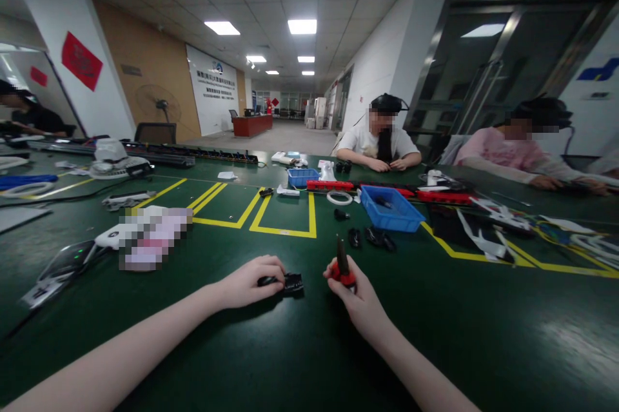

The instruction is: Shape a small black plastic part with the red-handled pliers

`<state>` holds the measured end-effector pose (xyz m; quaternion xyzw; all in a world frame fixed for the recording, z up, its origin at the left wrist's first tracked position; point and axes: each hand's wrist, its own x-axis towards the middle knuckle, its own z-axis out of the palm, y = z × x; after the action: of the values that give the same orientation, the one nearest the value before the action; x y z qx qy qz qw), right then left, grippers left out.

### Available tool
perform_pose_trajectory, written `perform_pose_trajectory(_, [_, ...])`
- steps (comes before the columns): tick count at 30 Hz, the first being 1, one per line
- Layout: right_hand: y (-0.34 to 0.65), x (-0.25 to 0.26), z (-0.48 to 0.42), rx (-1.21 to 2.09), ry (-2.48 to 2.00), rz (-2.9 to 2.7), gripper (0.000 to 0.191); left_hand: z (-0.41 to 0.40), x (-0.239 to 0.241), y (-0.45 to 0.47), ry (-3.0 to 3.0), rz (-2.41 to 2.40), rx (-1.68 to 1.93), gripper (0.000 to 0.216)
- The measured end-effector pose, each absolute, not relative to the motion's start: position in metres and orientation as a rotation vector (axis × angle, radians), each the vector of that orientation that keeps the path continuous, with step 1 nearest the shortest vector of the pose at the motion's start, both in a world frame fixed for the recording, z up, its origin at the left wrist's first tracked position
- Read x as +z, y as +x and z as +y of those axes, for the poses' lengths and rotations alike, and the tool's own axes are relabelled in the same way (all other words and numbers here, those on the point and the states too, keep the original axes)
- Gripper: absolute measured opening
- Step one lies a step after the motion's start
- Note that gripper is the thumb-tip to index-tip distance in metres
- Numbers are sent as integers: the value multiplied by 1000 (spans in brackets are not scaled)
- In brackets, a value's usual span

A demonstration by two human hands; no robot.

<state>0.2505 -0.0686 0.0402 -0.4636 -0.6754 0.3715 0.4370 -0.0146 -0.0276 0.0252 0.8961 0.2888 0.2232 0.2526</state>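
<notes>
On green table [271, 354] | left fingers [273, 271]: curled around black part [294, 283] | right fingers [339, 291]: wrapped around red-handled tool [344, 275]

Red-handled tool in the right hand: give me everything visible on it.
The red-handled tool has a dark grey, metallic-looking end that tapers to a point, and a red grip that looks like plastic, with some black on it. The right hand wraps the grip, hiding much of it. The tip points up and away from the wearer, over the green table. Only that hand visibly touches it; whether its jaws are open isn't clear.
</notes>
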Motion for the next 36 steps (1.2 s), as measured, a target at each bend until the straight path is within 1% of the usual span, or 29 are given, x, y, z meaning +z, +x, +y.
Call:
perform_pose_trajectory(7, [252,32,-66,472,-1323,-2047,6,-23,19,-8,2525,800,634,16])
perform_pose_trajectory(13, [246,29,-46,151,-1317,-2265,12,-9,17,-1,2539,785,624,17])
perform_pose_trajectory(16, [246,28,-23,96,-1285,-2301,12,3,17,3,2547,789,641,18])
perform_pose_trajectory(19, [248,27,2,45,-1257,-2317,18,12,16,2,2490,792,699,19])
perform_pose_trajectory(23, [250,25,23,7,-1221,-2328,28,13,15,1,2474,812,712,13])
perform_pose_trajectory(26, [252,23,26,-6,-1182,-2347,33,9,17,2,2541,859,715,11])
perform_pose_trajectory(30, [256,22,24,-39,-1146,-2367,35,5,22,2,2624,859,672,12])
perform_pose_trajectory(34, [259,20,21,-91,-1125,-2385,36,3,24,1,2682,866,617,20])
perform_pose_trajectory(36, [259,19,19,-118,-1110,-2398,36,2,23,1,2677,880,622,20])
